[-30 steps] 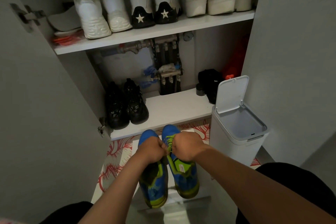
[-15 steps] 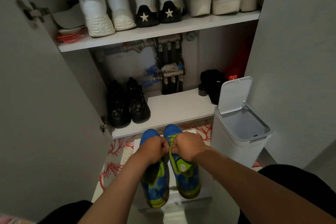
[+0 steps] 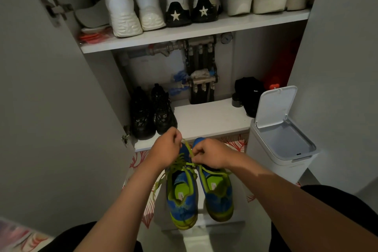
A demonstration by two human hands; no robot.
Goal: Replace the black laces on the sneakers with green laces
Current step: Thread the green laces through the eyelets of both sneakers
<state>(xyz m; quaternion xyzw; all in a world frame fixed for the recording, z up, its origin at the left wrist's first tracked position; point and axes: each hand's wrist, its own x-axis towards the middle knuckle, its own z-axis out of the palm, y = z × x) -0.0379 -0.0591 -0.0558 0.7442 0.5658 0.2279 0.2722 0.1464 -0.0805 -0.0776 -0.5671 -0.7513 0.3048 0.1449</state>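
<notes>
1. Between the two hands, a green lace point(image 3: 189, 150) runs from one fist to the other.
2. The left hand point(image 3: 166, 147) is curled and pinches the lace's upper end.
3. The right hand point(image 3: 210, 156) is curled too and pinches the lace lower down.
4. Directly beneath both hands lie the blue-and-green sneakers point(image 3: 182, 196), side by side, heels toward the person.
5. Beyond the left hand, black shoes point(image 3: 152, 112) stand on a white shelf point(image 3: 208, 118).
6. Right of the right hand stands a white bin point(image 3: 266, 159), lid raised.
</notes>
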